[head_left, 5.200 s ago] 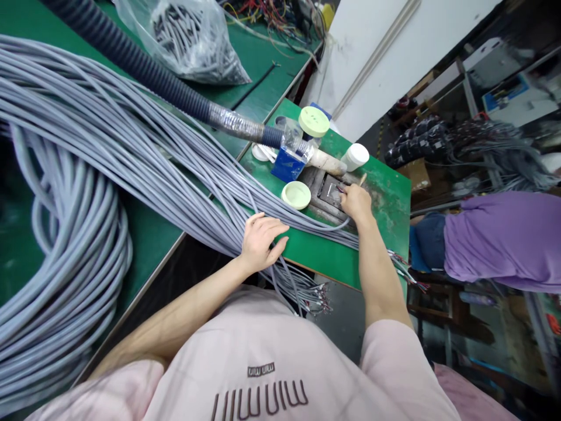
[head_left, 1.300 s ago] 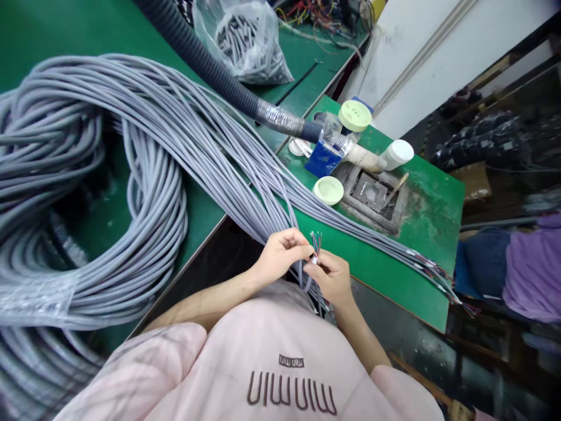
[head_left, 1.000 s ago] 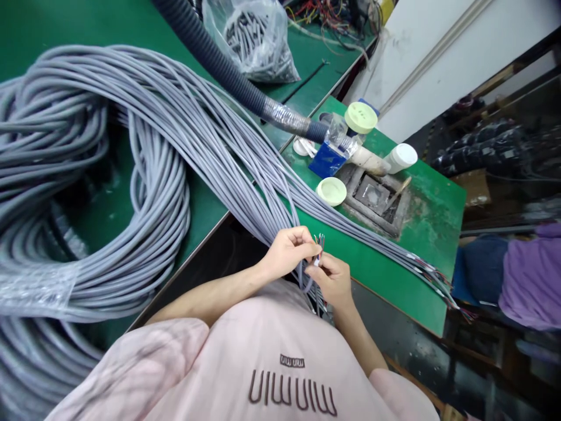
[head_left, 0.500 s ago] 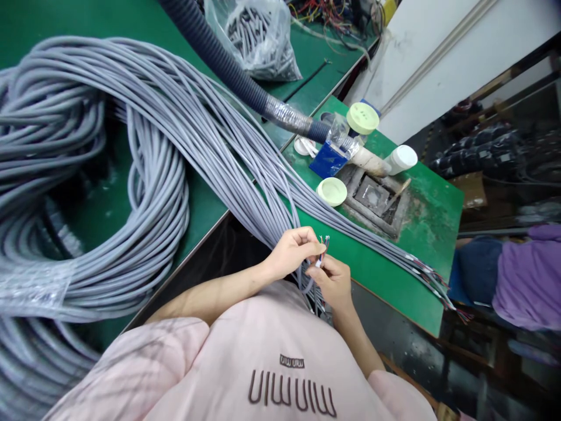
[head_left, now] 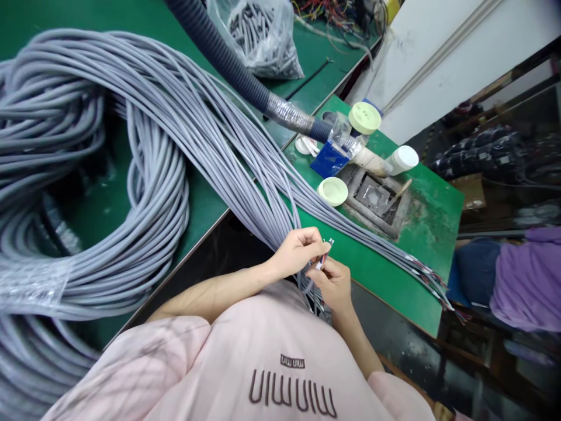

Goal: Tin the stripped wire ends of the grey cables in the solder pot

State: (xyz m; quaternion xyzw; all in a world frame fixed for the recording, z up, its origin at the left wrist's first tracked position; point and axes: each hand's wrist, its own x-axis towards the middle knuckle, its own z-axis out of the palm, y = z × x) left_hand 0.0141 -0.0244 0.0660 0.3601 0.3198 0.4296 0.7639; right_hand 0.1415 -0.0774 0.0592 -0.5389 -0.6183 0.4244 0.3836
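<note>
The coloured wires point(head_left: 325, 257) at a grey cable's end are being pinched between the thumb and forefinger of the left hand point(head_left: 301, 251), while the white part point(head_left: 319, 265) just below them is being grasped by the right hand point(head_left: 332, 283). This end is being held close to the near edge of the green surface point(head_left: 377, 275). Along that edge a bundle of grey cables point(head_left: 350, 225) is being borne, its stripped ends point(head_left: 456, 313) projecting past the right edge by the near right corner. Farther from the near edge, a square grey frame point(head_left: 370, 217) is being flanked by a pale green dish point(head_left: 332, 193) to its left and a white container point(head_left: 402, 160) toward the far edge; a stick point(head_left: 402, 190) is being propped in the frame.
</note>
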